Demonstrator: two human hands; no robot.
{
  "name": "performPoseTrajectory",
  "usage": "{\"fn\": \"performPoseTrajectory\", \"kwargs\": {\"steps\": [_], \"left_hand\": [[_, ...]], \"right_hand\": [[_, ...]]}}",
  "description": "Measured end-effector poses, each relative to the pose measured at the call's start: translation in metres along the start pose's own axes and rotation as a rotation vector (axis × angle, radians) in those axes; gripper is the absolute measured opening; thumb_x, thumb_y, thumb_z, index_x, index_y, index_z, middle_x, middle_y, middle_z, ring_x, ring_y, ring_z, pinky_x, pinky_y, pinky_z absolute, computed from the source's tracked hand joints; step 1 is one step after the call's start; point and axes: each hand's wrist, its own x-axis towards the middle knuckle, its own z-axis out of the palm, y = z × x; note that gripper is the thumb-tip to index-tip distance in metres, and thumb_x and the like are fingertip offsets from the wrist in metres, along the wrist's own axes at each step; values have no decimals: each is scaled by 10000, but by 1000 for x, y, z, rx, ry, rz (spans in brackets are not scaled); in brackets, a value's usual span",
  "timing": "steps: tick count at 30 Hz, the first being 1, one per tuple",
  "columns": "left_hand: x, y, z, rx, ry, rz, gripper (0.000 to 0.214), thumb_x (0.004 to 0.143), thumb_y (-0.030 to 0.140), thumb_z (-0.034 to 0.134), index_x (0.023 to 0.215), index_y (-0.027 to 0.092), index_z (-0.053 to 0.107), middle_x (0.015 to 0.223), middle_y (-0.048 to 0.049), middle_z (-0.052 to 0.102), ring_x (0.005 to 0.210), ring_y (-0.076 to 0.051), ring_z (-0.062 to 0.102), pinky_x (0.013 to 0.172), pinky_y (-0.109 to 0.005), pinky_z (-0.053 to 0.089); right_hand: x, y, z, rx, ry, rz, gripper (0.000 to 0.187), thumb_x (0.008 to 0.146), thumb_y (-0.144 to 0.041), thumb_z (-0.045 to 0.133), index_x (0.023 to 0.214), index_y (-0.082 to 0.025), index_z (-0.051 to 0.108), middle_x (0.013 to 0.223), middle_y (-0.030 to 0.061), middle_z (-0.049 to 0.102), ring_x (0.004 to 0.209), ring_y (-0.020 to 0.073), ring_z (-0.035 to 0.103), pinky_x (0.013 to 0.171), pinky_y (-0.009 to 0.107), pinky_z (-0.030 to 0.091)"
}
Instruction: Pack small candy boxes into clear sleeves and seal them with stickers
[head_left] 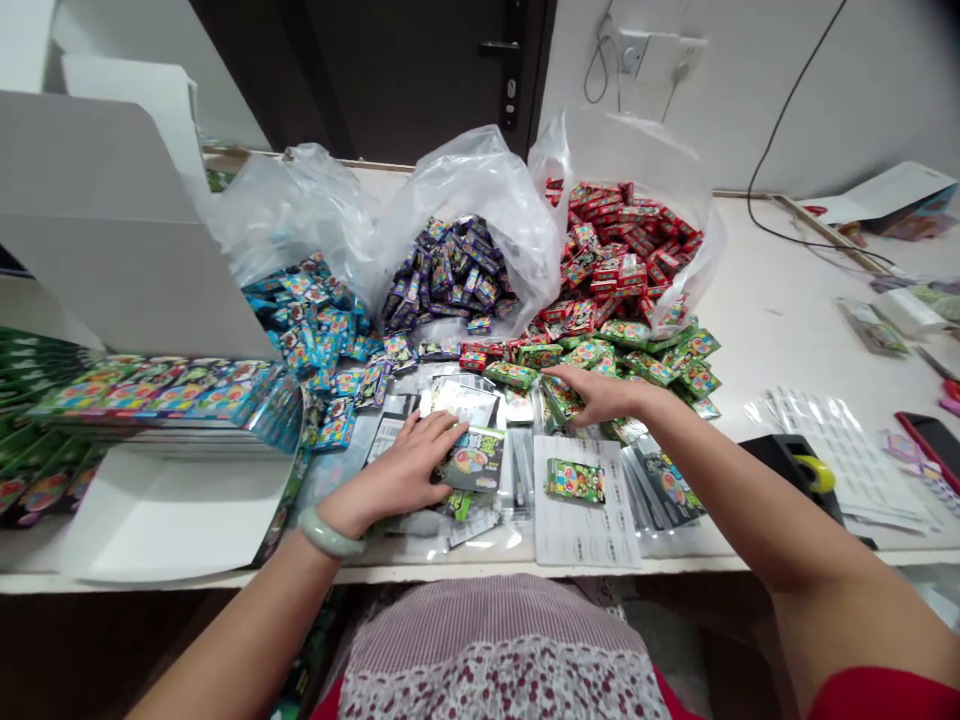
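My left hand (pixel 397 465), with a pale green bangle (pixel 330 532) on its wrist, holds the left edge of a dark printed card packet (pixel 474 458). Beneath it lie clear sleeves and loose cards (pixel 457 402). My right hand (pixel 596 392) reaches forward with fingers extended, its fingertips over a heap of small green packets (pixel 562 398). A white sheet (pixel 585 520) with one green packet (pixel 575 481) on it lies between my hands. Behind are piles of blue packets (pixel 315 335), purple packets (pixel 442 275) and red packets (pixel 615 240), partly in clear plastic bags (pixel 480 210).
A white carton (pixel 112 230) and stacked colourful boxes (pixel 157 395) fill the left. On the right are a tape dispenser (pixel 799 475), a printed clear sheet (pixel 847 460), a phone (pixel 930 450) and a black cable (pixel 780 150). The table's front edge (pixel 480 572) runs against my body.
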Motion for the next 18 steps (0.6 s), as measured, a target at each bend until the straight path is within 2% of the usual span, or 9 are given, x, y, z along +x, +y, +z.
{"fn": "performPoseTrajectory", "kwargs": {"steps": [2, 4, 7, 10, 14, 18], "left_hand": [[-3, 2, -6, -28, 110, 8, 787, 743, 287, 676, 1443, 207, 328, 1439, -144, 424, 1361, -333, 365, 1170, -580, 142], [-5, 3, -14, -52, 221, 8, 790, 737, 356, 708, 1425, 200, 352, 1386, -142, 456, 1309, -338, 411, 1148, -560, 239], [-8, 4, -21, -72, 332, 12, 829, 714, 432, 743, 1408, 186, 360, 1360, -154, 448, 1277, -339, 430, 1083, -504, 376], [-9, 5, -20, -85, 369, 26, 852, 708, 472, 749, 1403, 182, 350, 1338, -155, 450, 1260, -334, 443, 1064, -494, 402], [-11, 7, -17, -99, 364, 37, 871, 707, 488, 747, 1420, 208, 332, 1345, -146, 441, 1265, -336, 437, 1060, -500, 406], [-14, 10, -17, -53, 383, 54, 870, 713, 476, 744, 1424, 183, 337, 1352, -162, 442, 1260, -343, 442, 1058, -502, 401]], "right_hand": [[-6, -1, 4, 35, 56, -8, 903, 630, -167, 709, 1446, -111, 325, 1468, 197, 401, 1333, 292, 425, 1116, 422, 332], [-14, -11, 3, 40, 170, -12, 803, 686, -212, 690, 1415, -137, 362, 1428, 186, 444, 1302, 298, 453, 1103, 458, 345], [-26, -46, -5, 18, 392, -80, 737, 747, -378, 696, 1392, -210, 382, 1383, 149, 471, 1286, 313, 447, 1091, 511, 345], [-35, -89, -10, -60, 503, -164, 778, 753, -418, 704, 1423, -271, 337, 1360, 124, 456, 1273, 330, 429, 1077, 531, 356], [-35, -123, -5, -214, 511, -145, 794, 764, -324, 693, 1455, -247, 309, 1344, 149, 435, 1246, 368, 408, 1061, 550, 366], [-34, -126, 3, -237, 364, -238, 743, 777, -354, 685, 1429, -241, 348, 1340, 142, 450, 1233, 349, 426, 1055, 530, 387]]}}
